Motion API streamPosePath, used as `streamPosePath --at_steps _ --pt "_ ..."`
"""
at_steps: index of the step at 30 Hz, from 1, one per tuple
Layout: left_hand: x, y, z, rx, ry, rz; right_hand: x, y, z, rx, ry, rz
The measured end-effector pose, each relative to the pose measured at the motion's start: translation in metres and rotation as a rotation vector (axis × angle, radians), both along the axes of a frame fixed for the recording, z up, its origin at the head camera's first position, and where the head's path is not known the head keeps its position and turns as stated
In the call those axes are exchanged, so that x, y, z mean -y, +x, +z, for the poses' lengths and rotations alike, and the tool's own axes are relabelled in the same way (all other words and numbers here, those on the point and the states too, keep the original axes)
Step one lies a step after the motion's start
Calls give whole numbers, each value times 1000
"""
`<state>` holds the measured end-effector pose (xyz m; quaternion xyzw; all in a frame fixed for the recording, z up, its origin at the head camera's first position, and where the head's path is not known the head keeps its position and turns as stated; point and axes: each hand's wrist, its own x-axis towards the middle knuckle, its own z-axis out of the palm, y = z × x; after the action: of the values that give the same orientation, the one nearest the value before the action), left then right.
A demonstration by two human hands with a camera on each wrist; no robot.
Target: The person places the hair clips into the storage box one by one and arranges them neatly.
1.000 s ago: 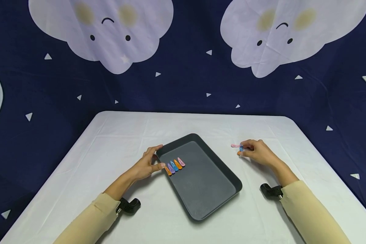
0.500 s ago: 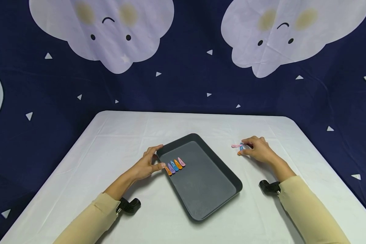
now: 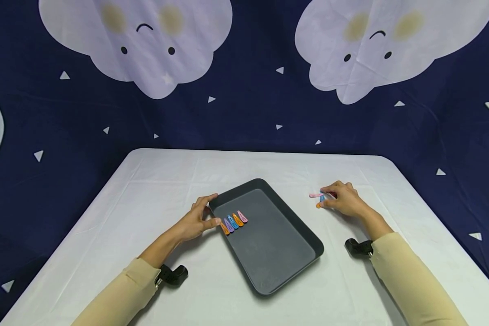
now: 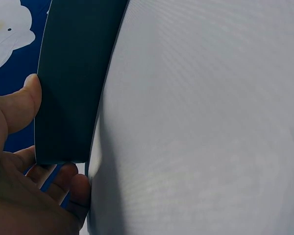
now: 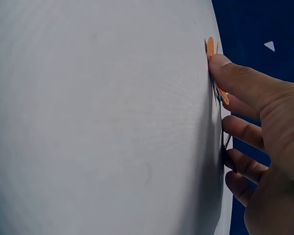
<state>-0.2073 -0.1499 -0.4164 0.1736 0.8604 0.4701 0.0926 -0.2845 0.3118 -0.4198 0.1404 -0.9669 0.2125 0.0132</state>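
Observation:
My left hand (image 3: 193, 222) grips the upper left side of a dark grey baking tray (image 3: 277, 267), thumb at the rim. In the left wrist view the fingers (image 4: 63, 181) curl against its outer wall. Inside the tray, several snap hair clips (image 3: 232, 221) in orange, purple, blue and pink lie side by side by the left wall. Right of the tray, my right hand (image 3: 344, 198) bends over a small pile of clips with thumb and index finger apart. A pink clip (image 3: 315, 195), a blue clip (image 3: 322, 198) and an orange clip (image 5: 210, 46) show there; the thumb touches the orange one.
A white cloth (image 3: 167, 176) covers the table. Behind it hangs a dark blue curtain (image 3: 244, 122) with clouds and small triangles. Black wrist cameras (image 3: 173, 275) sit at both cuffs, the left one near the tray's left side.
My right hand has shifted slightly up and left over the pile, and the clips under it have moved a little. The left hand and the tray have stayed in place.

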Motion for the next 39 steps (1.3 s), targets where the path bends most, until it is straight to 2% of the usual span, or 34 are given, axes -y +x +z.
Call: streamPosePath --at_steps 11,26,32,39 --pt "0 0 0 -16 2 -6 1 -3 1 51 -21 -28" --pt "0 1 3 -7 3 -7 -1 0 3 9 0 -20" --pt "0 2 3 -1 -2 -4 0 4 9 6 -36 -20" --pt "0 2 2 -1 -6 -8 8 11 27 7 -88 22"
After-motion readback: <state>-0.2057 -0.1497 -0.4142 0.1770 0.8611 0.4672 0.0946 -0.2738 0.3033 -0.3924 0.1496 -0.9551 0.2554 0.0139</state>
